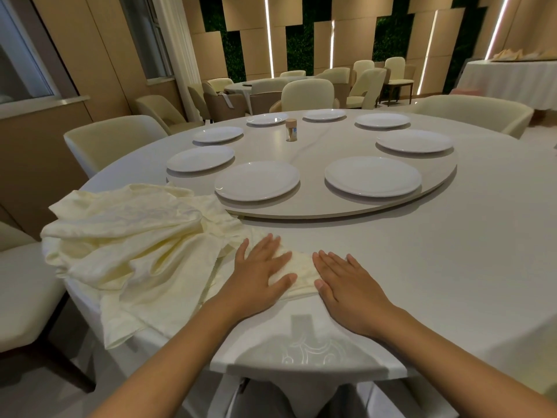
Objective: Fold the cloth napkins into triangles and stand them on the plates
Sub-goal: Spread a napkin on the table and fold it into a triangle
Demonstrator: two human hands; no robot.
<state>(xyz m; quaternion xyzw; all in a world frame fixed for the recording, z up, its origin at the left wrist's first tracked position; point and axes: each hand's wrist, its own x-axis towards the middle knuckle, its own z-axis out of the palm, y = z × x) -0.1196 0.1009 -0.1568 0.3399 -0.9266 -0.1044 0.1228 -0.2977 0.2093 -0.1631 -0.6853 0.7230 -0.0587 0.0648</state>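
The person presses a folded napkin (297, 271) flat on the counter (422, 267), between both hands. The left hand (261, 271) lies on it, fingers straight; the right hand (346, 283) touches its right edge, holding nothing. The nearest plate (256, 180) lies straight ahead.

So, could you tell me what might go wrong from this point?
The napkin pressed flat under the left hand and right hand may spring open once released, spoiling the crease. The loose napkin pile overhangs the table edge and could slide off.
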